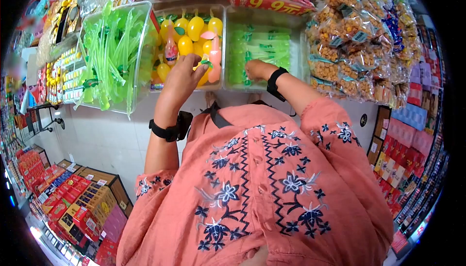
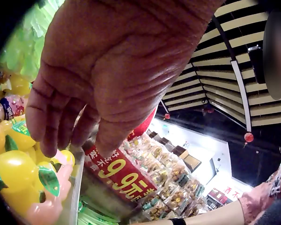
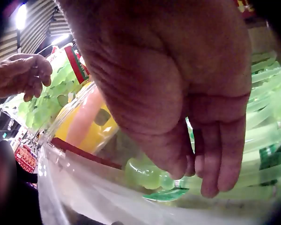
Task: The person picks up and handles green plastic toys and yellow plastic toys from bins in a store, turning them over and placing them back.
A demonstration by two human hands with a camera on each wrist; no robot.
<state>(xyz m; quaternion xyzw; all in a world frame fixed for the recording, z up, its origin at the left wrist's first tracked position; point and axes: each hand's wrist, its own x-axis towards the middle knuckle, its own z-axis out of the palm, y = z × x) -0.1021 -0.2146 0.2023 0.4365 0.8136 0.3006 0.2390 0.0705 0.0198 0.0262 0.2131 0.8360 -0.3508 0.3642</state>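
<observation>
In the head view my left hand (image 1: 180,79) hovers over a clear bin of yellow mango-shaped packs (image 1: 195,28), its fingers loosely bent and holding nothing. A pink bulbous bottle-shaped pack (image 1: 214,59) lies at that bin's right side. My right hand (image 1: 261,70) reaches down into the neighbouring clear bin (image 1: 301,62) of green tube-shaped packs (image 1: 276,47). In the right wrist view its thumb and fingertips pinch at the end of a green bulbous tube (image 3: 145,174) with a green leaf-shaped tag (image 3: 166,194). The fingers partly hide that end.
Left of the mangoes stands a bin heaped with long green tubes (image 1: 109,47). Bagged brown snacks (image 1: 340,33) hang over the right side. A red price sign (image 1: 272,3) borders the back. Stacked boxes (image 1: 82,203) stand at the lower left.
</observation>
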